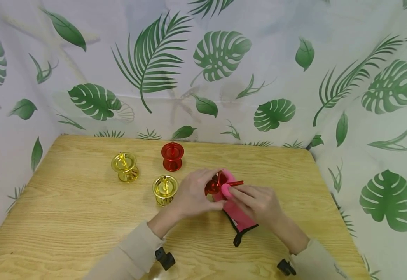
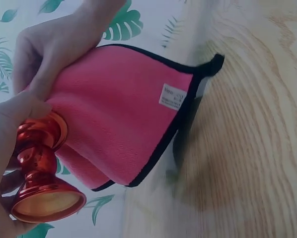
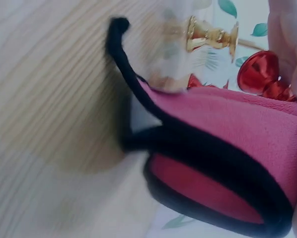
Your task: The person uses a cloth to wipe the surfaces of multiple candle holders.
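Nearest me, the black hanging loop [image 1: 237, 239] of my pink cloth [image 1: 240, 215] dangles on my side of the tilted red candlestick [image 1: 212, 187], which is my landmark. My left hand [image 1: 195, 194] comes at it from the left, fingers curled round its body; my right hand [image 1: 262, 202], on its right, pinches the cloth against its drip tray, so the spike [image 1: 237, 183] pokes out past the pink fold. I take this to be the wiping step, tray and spike in hand; the next move seems to call for a firm left hold while the cloth is worked round the rim. Left of the landmark stands a gold candlestick [image 1: 165, 187]; beyond and farther left, a second gold candlestick [image 1: 127, 167]; beyond and slightly left, an upright red candlestick [image 1: 172, 156]. Farthest off hangs the leaf-print backdrop [image 1: 220, 116].
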The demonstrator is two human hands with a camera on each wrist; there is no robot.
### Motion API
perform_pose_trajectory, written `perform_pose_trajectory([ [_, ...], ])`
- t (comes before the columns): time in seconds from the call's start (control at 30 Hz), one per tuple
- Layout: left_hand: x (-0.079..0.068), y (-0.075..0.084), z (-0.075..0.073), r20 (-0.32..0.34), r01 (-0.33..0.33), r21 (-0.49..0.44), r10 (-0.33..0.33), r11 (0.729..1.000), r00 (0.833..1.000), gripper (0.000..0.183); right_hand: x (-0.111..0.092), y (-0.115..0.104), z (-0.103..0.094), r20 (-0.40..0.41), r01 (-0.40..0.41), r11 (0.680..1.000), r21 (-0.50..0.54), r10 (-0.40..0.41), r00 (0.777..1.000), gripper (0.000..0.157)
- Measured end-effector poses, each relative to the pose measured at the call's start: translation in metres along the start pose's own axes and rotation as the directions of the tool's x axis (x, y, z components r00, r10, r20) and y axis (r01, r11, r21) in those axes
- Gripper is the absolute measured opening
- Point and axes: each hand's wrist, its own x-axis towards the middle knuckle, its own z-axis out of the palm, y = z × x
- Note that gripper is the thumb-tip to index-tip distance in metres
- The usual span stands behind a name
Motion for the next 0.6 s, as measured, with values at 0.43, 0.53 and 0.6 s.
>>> perform_pose_trajectory([
  [0.43,0.0,0.003,0.012,-0.069,-0.045,0.192,0.059,0.98,0.996,0.076,0.007,-0.013,-0.004,0.059,-0.288,0.946,0.147,0.282,0.957,0.021],
  [0.53,0.0,0.002,0.009,-0.049,0.005,0.059,-0.002,0.998,0.999,0.075,0.006,-0.012,-0.006,0.018,-0.197,0.975,0.102,0.196,0.98,0.023],
  [0.6,0.0,0.002,0.007,-0.024,0.049,-0.042,-0.05,0.998,0.998,0.073,0.004,-0.01,-0.007,-0.003,-0.127,0.99,0.062,0.127,0.992,0.028],
])
